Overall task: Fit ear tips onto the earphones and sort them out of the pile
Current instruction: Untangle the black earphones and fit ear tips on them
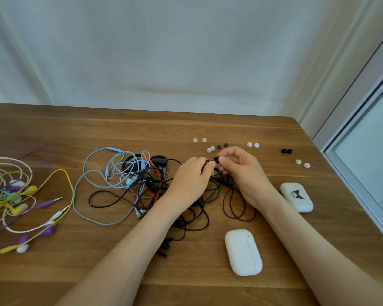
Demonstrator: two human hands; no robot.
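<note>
Right of the pile, my left hand and right hand pinch a black earbud. Coloured earphones seem sorted left of it; many tips behind it are not yet fitted.

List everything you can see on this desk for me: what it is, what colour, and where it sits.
table: one, brown wood, under everything
tangled earphones: one pile, black, light blue and red, centre
sorted earphones: one bunch, yellow, purple, green and pale pink, left edge
white ear tips: eight, in pairs, beyond the hands
dark ear tips: four, two grey-brown and two black, among the white ones
cases: two, white, right of the pile; the farther one bears a cartoon print
black earbud: one, between the fingertips of both hands
left hand: pinches the black earbud
right hand: pinches the same earbud
</note>
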